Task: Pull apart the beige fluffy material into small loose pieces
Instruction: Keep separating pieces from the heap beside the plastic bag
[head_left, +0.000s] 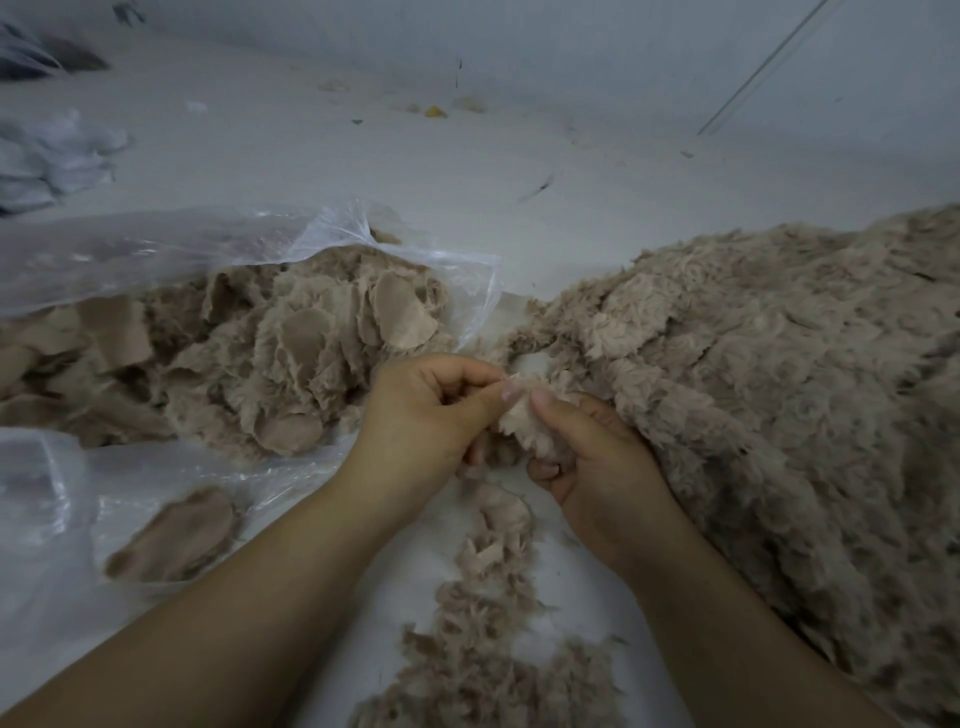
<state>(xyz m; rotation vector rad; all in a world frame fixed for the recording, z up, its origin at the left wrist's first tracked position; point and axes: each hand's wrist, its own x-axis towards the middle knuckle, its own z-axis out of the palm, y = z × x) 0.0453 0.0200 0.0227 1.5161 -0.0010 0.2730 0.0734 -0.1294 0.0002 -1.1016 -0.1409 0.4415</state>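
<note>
Both hands are pinching one beige fluffy tuft, left hand and right hand thumb-to-thumb, tuft sitting between them above the table, big fluffy pile lying just right, nearer the right hand.

A clear plastic bag is seen lying open on the left of the pale desk, its crumpled film spread toward the near edge. A heap of white fluffy stuff is seen at the far left, blurred. Small yellow and tan scraps are scattered at the far side of the desk. A thin pale line is seen slanting across the upper right.
</note>
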